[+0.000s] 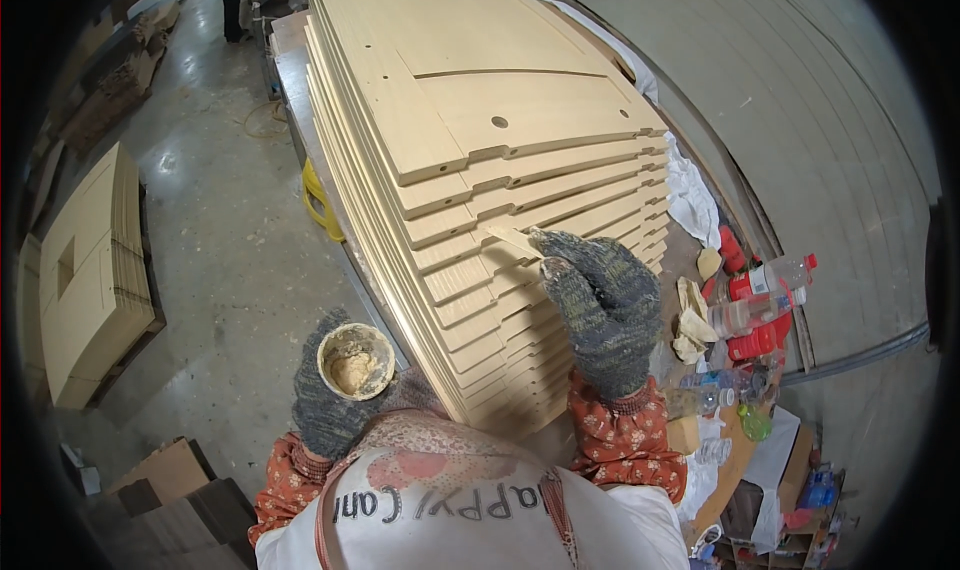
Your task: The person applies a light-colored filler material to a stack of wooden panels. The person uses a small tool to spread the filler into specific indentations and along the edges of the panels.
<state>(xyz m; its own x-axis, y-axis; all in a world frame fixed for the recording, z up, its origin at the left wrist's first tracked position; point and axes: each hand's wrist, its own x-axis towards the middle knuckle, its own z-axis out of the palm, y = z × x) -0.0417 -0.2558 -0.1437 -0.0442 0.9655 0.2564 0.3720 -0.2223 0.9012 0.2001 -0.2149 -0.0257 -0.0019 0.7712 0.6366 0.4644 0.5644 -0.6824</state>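
Observation:
My left hand point(322, 402), in a dark grey knitted glove, is closed around a small round tub point(384, 388) of pale beige paste, its open mouth facing up. In my gloved right hand point(606, 305) a thin flat wooden spatula point(514, 238) is pinched between thumb and fingers. Its tip is over the near edges of a tall stack of pale wooden panels point(520, 40); whether it touches them I cannot tell. The top panel has a long groove, small round holes and a notched near edge. The panels beneath are fanned out in steps toward me.
Right of the stack lie several plastic bottles point(768, 278), crumpled cloth point(690, 195) and cardboard point(735, 470). A yellow hose point(318, 202) hangs at the stack's left. Another strapped panel stack point(95, 270) stands on the floor at far left, with dark boxes point(185, 520) nearer me.

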